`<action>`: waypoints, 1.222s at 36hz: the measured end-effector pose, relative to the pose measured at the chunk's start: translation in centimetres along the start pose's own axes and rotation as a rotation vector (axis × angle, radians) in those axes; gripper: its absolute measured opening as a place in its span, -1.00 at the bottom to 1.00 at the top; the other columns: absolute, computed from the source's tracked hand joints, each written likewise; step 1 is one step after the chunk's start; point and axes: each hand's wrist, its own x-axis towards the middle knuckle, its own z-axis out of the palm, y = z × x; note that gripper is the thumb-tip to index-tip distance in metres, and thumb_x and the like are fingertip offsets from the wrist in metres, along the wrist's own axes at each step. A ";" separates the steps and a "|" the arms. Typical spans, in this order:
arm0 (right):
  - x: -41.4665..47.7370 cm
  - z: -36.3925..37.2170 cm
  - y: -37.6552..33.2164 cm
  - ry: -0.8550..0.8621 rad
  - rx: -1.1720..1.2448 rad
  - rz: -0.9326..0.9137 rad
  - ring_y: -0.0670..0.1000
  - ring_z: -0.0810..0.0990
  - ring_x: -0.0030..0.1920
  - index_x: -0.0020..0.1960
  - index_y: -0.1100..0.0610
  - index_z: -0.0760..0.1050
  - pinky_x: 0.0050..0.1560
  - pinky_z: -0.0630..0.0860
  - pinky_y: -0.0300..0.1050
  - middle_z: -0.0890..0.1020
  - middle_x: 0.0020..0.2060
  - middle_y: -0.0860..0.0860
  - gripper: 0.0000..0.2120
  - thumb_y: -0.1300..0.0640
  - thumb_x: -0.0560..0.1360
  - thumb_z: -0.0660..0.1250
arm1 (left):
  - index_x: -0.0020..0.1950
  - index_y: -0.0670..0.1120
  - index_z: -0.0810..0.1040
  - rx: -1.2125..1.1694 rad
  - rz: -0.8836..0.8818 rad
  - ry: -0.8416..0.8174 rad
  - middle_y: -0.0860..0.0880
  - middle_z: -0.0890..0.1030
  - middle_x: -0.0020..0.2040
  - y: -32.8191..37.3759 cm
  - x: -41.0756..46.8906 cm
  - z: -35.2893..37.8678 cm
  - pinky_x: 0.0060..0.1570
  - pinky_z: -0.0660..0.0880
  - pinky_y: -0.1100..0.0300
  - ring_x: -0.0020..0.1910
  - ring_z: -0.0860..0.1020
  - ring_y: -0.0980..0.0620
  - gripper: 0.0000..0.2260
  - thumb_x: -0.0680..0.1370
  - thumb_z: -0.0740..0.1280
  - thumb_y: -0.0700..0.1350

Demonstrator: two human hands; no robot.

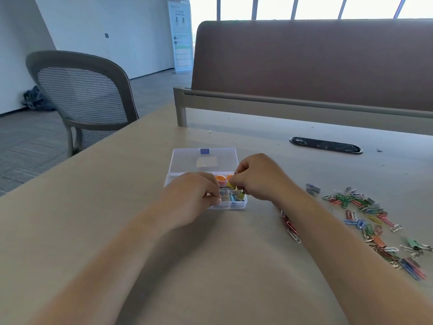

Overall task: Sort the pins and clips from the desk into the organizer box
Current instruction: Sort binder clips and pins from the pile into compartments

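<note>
The right hand [257, 178] pinched a yellow binder clip [231, 185] over the organizer box [236, 205]. The left hand [195, 193] was curled beside it, its hold hidden

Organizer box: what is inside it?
Orange pieces at back, blue clips front right, a yellow clip pinched by the right hand. The left hand covers the rest.

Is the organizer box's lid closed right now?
No, the box lies open, its clear lid folded back behind the compartments.

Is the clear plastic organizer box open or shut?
Open: the clear plastic organizer box has its lid folded back flat behind exposed compartments.
</note>
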 end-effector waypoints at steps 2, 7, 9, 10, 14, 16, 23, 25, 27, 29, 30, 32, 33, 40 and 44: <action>0.0 0.0 0.0 -0.003 -0.001 0.008 0.02 0.56 -0.30 -0.20 0.20 0.62 -0.35 0.42 -0.20 0.64 -0.32 0.08 -0.89 0.16 0.44 0.42 | -0.11 -0.05 0.69 -0.001 -0.019 0.008 0.12 0.61 -0.10 0.1 -0.1 -0.2 -0.07 0.45 0.27 -0.13 0.50 0.18 -0.92 0.51 0.39 -0.12; 0.3 0.3 0.0 -0.005 -0.015 0.021 0.08 0.63 -0.24 -0.20 0.21 0.64 -0.21 0.57 -0.07 0.68 -0.28 0.12 -0.92 0.19 0.40 0.43 | -0.12 0.00 0.65 0.033 -0.050 0.005 0.11 0.59 -0.15 0.5 -0.3 -0.4 -0.10 0.46 0.19 -0.16 0.49 0.13 -0.93 0.52 0.37 -0.08; 0.3 0.4 0.1 -0.004 -0.020 0.017 0.08 0.64 -0.21 -0.19 0.21 0.64 -0.17 0.58 -0.05 0.68 -0.27 0.11 -0.92 0.19 0.41 0.43 | -0.11 0.00 0.66 0.032 -0.055 -0.006 0.12 0.59 -0.14 0.5 -0.2 -0.4 -0.10 0.47 0.21 -0.16 0.49 0.15 -0.93 0.52 0.37 -0.08; 0.3 0.4 0.1 -0.002 -0.024 0.015 0.08 0.64 -0.21 -0.19 0.21 0.64 -0.17 0.58 -0.05 0.68 -0.26 0.11 -0.92 0.19 0.41 0.42 | -0.11 -0.01 0.66 0.034 -0.057 -0.010 0.12 0.60 -0.13 0.6 -0.2 -0.4 -0.09 0.47 0.21 -0.16 0.49 0.15 -0.92 0.52 0.37 -0.08; 0.4 0.5 0.1 0.010 -0.026 0.005 0.06 0.62 -0.23 -0.18 0.21 0.63 -0.23 0.54 -0.10 0.68 -0.25 0.11 -0.92 0.20 0.44 0.41 | -0.12 -0.02 0.67 0.029 -0.067 -0.012 0.12 0.61 -0.12 0.6 -0.2 -0.3 -0.06 0.49 0.17 -0.14 0.51 0.15 -0.91 0.51 0.37 -0.09; 0.4 0.5 0.1 0.010 -0.032 -0.001 0.04 0.59 -0.25 -0.16 0.22 0.63 -0.28 0.49 -0.16 0.68 -0.23 0.12 -0.91 0.20 0.45 0.40 | -0.13 -0.03 0.67 0.026 -0.068 -0.019 0.11 0.61 -0.12 0.6 -0.2 -0.3 -0.05 0.49 0.15 -0.14 0.52 0.14 -0.91 0.51 0.37 -0.10; 0.6 0.5 0.4 0.022 -0.070 -0.011 0.04 0.64 -0.21 -0.15 0.21 0.68 -0.21 0.57 -0.10 0.69 -0.23 0.10 -0.88 0.21 0.46 0.38 | -0.17 -0.07 0.67 0.018 -0.060 -0.028 0.10 0.61 -0.11 0.5 -0.1 0.0 -0.03 0.49 0.12 -0.11 0.53 0.12 -0.89 0.51 0.37 -0.11; 0.5 0.5 0.3 0.019 -0.078 -0.007 0.09 0.66 -0.17 -0.16 0.22 0.69 -0.14 0.61 -0.02 0.70 -0.22 0.13 -0.88 0.22 0.45 0.38 | -0.16 -0.08 0.68 0.015 -0.054 -0.009 0.09 0.62 -0.11 0.5 -0.1 0.0 -0.04 0.50 0.10 -0.11 0.53 0.10 -0.88 0.51 0.36 -0.11; 0.5 0.4 0.3 0.015 -0.076 -0.005 0.13 0.67 -0.13 -0.16 0.24 0.69 -0.08 0.61 0.03 0.70 -0.20 0.16 -0.87 0.22 0.44 0.38 | -0.14 -0.08 0.68 0.008 -0.062 0.018 0.08 0.62 -0.10 0.6 -0.1 0.0 -0.07 0.49 0.10 -0.12 0.53 0.09 -0.87 0.53 0.35 -0.10; 0.4 0.3 0.2 0.009 -0.069 -0.002 0.13 0.67 -0.12 -0.16 0.24 0.69 -0.07 0.61 0.04 0.70 -0.20 0.15 -0.87 0.21 0.45 0.38 | -0.14 -0.07 0.66 -0.008 -0.076 0.048 0.06 0.61 -0.11 0.7 -0.1 -0.2 -0.13 0.47 0.15 -0.14 0.52 0.08 -0.86 0.54 0.35 -0.07; 0.4 0.3 0.2 0.006 -0.064 0.001 0.13 0.67 -0.12 -0.15 0.24 0.69 -0.06 0.61 0.05 0.70 -0.21 0.14 -0.87 0.21 0.45 0.39 | -0.14 -0.07 0.65 -0.015 -0.087 0.064 0.05 0.60 -0.12 0.8 0.0 -0.2 -0.15 0.46 0.16 -0.16 0.51 0.08 -0.86 0.54 0.35 -0.06; 0.3 0.3 0.1 -0.002 -0.042 0.007 0.12 0.67 -0.16 -0.16 0.25 0.69 -0.05 0.61 0.07 0.70 -0.23 0.15 -0.88 0.22 0.44 0.39 | -0.11 -0.03 0.63 -0.030 -0.126 0.103 0.04 0.58 -0.14 0.8 0.0 -0.3 -0.15 0.46 0.14 -0.17 0.51 0.07 -0.90 0.53 0.36 -0.04; 0.3 0.3 0.0 -0.005 -0.024 0.009 0.11 0.66 -0.20 -0.17 0.26 0.69 -0.06 0.61 0.06 0.70 -0.23 0.16 -0.88 0.23 0.44 0.39 | -0.08 -0.01 0.61 -0.049 -0.151 0.123 0.04 0.57 -0.15 0.9 0.0 -0.3 -0.16 0.46 0.14 -0.17 0.50 0.08 -0.93 0.52 0.37 -0.03; -0.2 0.5 -0.5 -0.052 0.116 0.039 0.05 0.47 -0.39 -0.23 0.32 0.65 -0.35 0.40 -0.13 0.64 -0.32 0.26 -0.84 0.25 0.44 0.35 | -0.04 0.06 0.53 -0.130 -0.177 0.142 0.12 0.51 -0.18 1.0 -0.2 -0.2 -0.34 0.34 0.37 -0.32 0.43 0.20 -0.89 0.48 0.42 -0.05; -0.3 0.5 -0.5 -0.069 0.176 0.066 0.05 0.44 -0.41 -0.23 0.34 0.64 -0.37 0.37 -0.16 0.58 -0.40 0.17 -0.83 0.25 0.45 0.35 | -0.06 0.05 0.54 -0.141 -0.163 0.160 0.12 0.51 -0.19 1.1 -0.2 -0.2 -0.30 0.36 0.39 -0.29 0.43 0.25 -0.91 0.49 0.41 -0.07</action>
